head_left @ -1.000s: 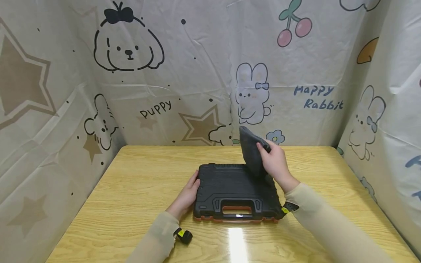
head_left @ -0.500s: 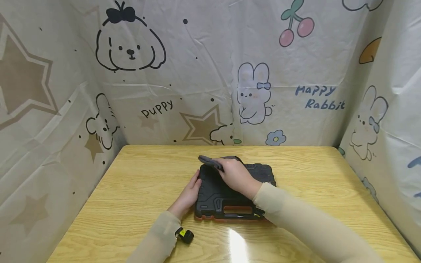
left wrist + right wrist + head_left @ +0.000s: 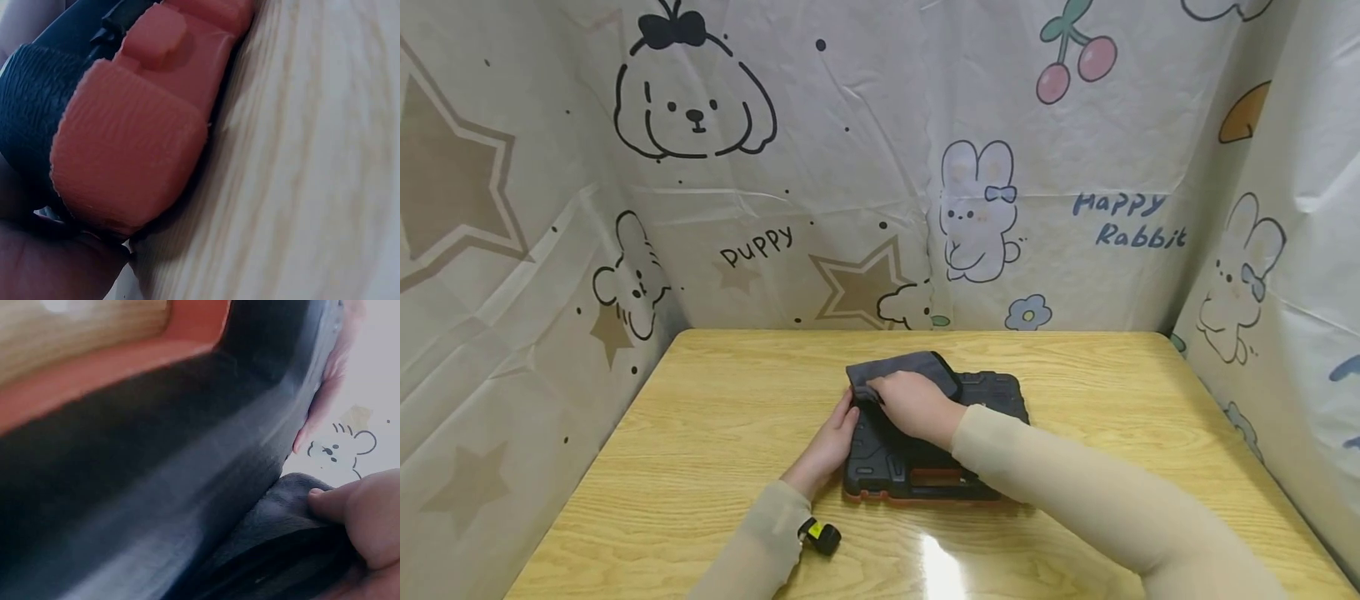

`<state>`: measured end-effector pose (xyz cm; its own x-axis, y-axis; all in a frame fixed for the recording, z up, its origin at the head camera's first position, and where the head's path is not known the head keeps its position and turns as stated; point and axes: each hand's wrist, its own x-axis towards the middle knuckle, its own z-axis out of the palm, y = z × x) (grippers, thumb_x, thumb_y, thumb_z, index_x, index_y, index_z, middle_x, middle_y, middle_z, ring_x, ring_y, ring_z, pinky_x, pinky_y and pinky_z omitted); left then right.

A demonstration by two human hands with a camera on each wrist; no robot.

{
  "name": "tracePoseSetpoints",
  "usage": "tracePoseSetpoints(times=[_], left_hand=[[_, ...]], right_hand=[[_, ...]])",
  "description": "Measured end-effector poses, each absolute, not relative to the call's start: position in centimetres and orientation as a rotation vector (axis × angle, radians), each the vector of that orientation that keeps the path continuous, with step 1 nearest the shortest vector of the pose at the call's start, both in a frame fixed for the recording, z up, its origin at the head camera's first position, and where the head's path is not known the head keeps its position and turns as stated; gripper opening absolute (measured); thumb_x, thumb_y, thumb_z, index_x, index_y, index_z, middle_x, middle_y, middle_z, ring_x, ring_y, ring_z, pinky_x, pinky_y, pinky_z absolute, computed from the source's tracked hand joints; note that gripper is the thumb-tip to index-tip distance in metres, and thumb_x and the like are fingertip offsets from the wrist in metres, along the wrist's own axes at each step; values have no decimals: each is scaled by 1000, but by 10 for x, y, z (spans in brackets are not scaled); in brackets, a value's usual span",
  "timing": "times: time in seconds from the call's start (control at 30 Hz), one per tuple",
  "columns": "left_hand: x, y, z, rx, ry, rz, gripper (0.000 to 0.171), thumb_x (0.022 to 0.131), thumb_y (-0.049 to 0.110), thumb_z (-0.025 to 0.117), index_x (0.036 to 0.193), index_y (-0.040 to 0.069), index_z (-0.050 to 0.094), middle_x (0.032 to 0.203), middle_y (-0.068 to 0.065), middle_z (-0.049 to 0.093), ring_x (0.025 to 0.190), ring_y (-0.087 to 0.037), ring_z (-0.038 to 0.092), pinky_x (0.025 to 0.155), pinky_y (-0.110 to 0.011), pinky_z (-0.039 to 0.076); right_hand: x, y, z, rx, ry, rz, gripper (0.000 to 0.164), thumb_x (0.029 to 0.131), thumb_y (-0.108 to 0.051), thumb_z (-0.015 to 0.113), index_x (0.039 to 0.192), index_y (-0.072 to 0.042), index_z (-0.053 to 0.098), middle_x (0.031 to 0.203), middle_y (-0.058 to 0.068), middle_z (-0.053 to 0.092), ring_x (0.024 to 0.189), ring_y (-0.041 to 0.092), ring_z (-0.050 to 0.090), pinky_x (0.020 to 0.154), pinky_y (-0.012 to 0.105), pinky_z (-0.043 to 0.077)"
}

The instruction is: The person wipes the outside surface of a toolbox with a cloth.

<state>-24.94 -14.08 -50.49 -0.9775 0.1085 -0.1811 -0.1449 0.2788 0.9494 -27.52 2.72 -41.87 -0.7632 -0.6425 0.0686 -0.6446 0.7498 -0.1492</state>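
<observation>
A black plastic carry case with an orange lower shell lies flat on the table, its handle toward me. My left hand rests along the case's left side, fingers extended against the edge. Over the far left of the lid, my right hand grips a folded dark grey cloth. The right wrist view shows the thumb on top of the cloth, which is pressed to the black lid. Much of the lid's middle is hidden under my right hand and sleeve.
The light wood-grain table extends around the case. White printed curtains with cartoon animals stand behind the table and on both sides. Each wrist wears a small black camera, the left one just above the table.
My right hand has brought the cloth from raised above the case's right side down and across to the lid's far left. My left hand stays at the case's left side.
</observation>
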Motion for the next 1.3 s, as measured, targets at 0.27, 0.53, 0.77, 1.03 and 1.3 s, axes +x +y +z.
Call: tracePoseSetpoints(times=[0.27,0.53,0.77,1.03,1.3], left_hand=[[-249,-142,-506,-18,2325,1771,59,114,26,32,167,8,11,173,-19,10,160,-39,8,129,-59,9],[-248,-143,-506,-21,2347,1746,59,114,29,30,167,9,12,172,-21,12,159,-40,9,128,-60,9],[-248,-142,-504,-3,2405,1715,58,115,27,30,167,10,13,171,-22,13,158,-42,12,128,-60,12],[-249,-141,-504,-1,2420,1700,57,115,25,29,166,5,13,170,-24,14,158,-43,12,128,-60,12],[-249,-140,-503,-29,2393,1708,55,114,23,28,165,5,17,170,-23,17,158,-41,14,128,-58,13]], right_hand=[[-283,14,-417,1110,-2973,-71,35,108,-10,51,141,-4,63,140,12,66,130,24,63,108,36,53],[-285,5,-422,1146,-2957,-277,39,108,-12,52,145,-4,59,147,14,60,133,23,61,106,34,54],[-279,4,-426,1149,-2890,-409,38,109,-14,50,146,-5,58,149,14,58,130,25,63,103,34,56],[-268,7,-424,1190,-2857,-468,39,108,-15,53,146,-6,58,148,12,60,129,22,64,101,31,57],[-255,12,-424,1209,-2846,-489,41,108,-16,53,149,-9,55,151,10,57,131,22,63,100,31,57]])
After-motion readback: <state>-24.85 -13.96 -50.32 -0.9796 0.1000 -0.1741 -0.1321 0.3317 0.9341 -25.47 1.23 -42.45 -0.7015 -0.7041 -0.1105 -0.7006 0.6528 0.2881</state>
